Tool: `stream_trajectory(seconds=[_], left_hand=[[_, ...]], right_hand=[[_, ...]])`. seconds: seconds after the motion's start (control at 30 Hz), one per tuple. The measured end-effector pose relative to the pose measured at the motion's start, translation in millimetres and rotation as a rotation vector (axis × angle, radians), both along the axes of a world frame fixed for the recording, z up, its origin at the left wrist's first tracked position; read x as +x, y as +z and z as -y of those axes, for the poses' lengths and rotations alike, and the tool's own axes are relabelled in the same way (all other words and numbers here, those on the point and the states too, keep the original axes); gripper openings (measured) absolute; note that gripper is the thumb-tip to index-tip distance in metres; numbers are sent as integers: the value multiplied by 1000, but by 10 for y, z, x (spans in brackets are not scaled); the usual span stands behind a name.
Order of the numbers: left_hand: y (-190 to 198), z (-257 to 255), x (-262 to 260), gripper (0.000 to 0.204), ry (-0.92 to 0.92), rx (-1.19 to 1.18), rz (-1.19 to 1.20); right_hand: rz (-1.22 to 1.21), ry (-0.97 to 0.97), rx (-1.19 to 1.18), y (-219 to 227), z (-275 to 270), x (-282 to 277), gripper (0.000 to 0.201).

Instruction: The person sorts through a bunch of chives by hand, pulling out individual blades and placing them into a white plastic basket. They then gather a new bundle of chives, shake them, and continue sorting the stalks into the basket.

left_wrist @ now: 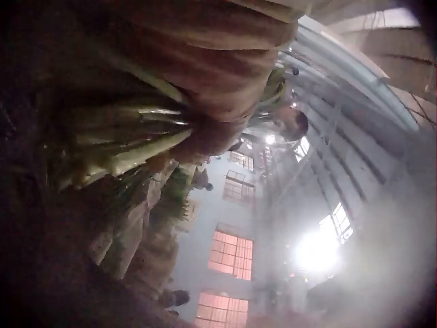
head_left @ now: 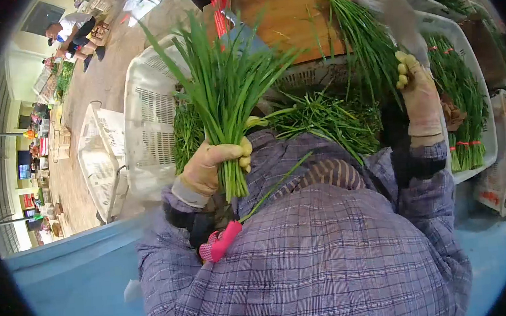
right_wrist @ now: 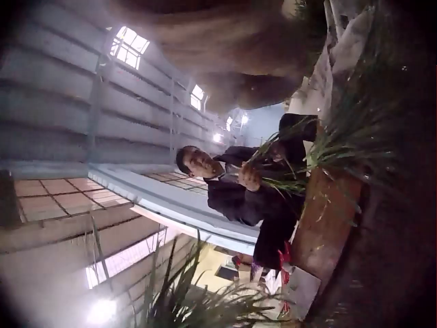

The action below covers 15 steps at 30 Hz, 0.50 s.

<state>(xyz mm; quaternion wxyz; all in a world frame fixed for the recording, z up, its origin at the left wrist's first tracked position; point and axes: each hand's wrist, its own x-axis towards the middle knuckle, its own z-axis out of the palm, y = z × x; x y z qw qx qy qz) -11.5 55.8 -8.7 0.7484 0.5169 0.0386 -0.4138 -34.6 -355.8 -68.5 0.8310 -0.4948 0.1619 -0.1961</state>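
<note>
Upright in the gloved left hand [head_left: 209, 168] is a thick bunch of long green leafy stalks [head_left: 225, 101]; thumb and fingers wrap its lower part, and the cut ends show below. In the left wrist view, the same glove [left_wrist: 218, 75] closes around pale stalk ends [left_wrist: 136, 147]. The gloved right hand [head_left: 421, 100] is at the leafy side of another bunch [head_left: 362, 36] by the wooden board. Its fingers bend beside those leaves; whether they pinch any is unclear. A pink object [head_left: 221, 242] lies near the left sleeve with one thin stalk beside it.
Loose greens [head_left: 327, 119] lie in front of the body. A white crate [head_left: 148, 115] stands at left; another crate [head_left: 489, 139] at right holds banded bunches [head_left: 466, 111]. Behind is a wooden board [head_left: 289, 12]. A dark-clothed person [right_wrist: 235, 184] across holds greens.
</note>
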Motion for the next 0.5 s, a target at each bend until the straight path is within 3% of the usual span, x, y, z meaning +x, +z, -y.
stream_trajectory(seconds=[0.3, 0.5], left_hand=[[-261, 253, -46, 84, -90, -220, -66], [-393, 371, -53, 83, -170, -349, -73]], right_hand=[[-54, 36, -160, 79, -147, -191, 26], [-164, 115, -310, 217, -379, -237, 24]])
